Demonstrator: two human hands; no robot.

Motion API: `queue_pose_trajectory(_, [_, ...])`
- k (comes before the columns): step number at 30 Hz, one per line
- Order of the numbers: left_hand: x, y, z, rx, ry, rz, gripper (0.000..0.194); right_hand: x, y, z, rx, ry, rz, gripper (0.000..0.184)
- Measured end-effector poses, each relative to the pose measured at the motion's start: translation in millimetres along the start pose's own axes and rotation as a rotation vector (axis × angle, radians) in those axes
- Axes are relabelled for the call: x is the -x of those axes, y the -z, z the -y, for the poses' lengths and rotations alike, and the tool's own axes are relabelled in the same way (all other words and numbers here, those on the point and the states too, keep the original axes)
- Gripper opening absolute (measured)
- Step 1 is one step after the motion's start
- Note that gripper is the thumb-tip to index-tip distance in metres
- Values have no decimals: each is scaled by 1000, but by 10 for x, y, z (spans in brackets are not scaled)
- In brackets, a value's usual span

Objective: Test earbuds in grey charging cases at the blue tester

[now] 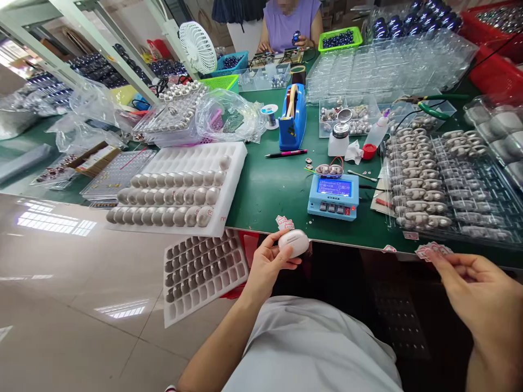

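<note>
My left hand [267, 260] is closed around a small, rounded, pale earbud case [294, 243], held just off the front edge of the table. A few red-and-white stickers [285, 222] lie on the edge right behind the case. At the far right, my right hand [469, 275] pinches at a small pile of red-and-white stickers [431, 250] by the table edge; how many are between the fingertips I cannot tell. A blue tester box [333, 197] with a lit screen stands behind my hands, with a pair of shiny earbuds [329, 170] on its top.
A white foam tray [237, 179] with rows of cases sits at left; another tray [177, 316] is below it. Clear trays of earbud parts [423, 190] fill the right. Behind stand a blue tape dispenser [293, 122] and bottle [338, 142]. A person [292, 24] sits opposite.
</note>
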State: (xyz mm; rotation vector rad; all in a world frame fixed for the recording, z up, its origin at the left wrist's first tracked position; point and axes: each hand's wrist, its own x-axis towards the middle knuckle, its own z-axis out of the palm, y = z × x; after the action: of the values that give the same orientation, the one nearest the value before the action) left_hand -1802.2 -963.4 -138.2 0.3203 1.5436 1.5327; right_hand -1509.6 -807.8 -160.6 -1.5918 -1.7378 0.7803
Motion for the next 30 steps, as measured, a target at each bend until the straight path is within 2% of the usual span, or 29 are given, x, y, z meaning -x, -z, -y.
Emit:
queue_pose_trajectory(1, [8, -13, -2, -5, -2, 7, 62, 76, -28, 141, 24, -21, -54, 29])
queue_pose_trajectory(2, [20, -32, -1, -11, -3, 20, 62, 166, -75, 300, -49, -4, -17, 29])
queue_pose_trajectory(4, [56, -88, 19, -14, -10, 53, 60, 354, -230, 617, -320, 27, 187, 28])
queue_pose_trajectory(5, [80, -124, 37, -10, -23, 76, 58, 433, -334, 754, -431, 32, 341, 29])
queue_pose_trajectory(7, [131, -195, 82, -8, -75, 118, 52, 533, -560, 954, -564, 79, 621, 32])
queue_pose_trajectory(8, [155, -224, 105, -9, -113, 128, 49, 555, -664, 1015, -569, 90, 666, 32])
queue_pose_trajectory(10, [190, -255, 141, -19, -173, 141, 43, 565, -811, 1073, -534, 156, 669, 30])
queue_pose_trajectory(12, [201, -253, 157, -27, -207, 119, 40, 568, -860, 1081, -500, 201, 655, 28])
queue_pose_trajectory(24, [160, -196, 143, -75, -277, 78, 41, 579, -842, 1048, -621, 108, 722, 30])
queue_pose_trajectory(30, [109, -168, 187, -87, -248, 134, 38, 525, -841, 1021, -585, 118, 689, 29])
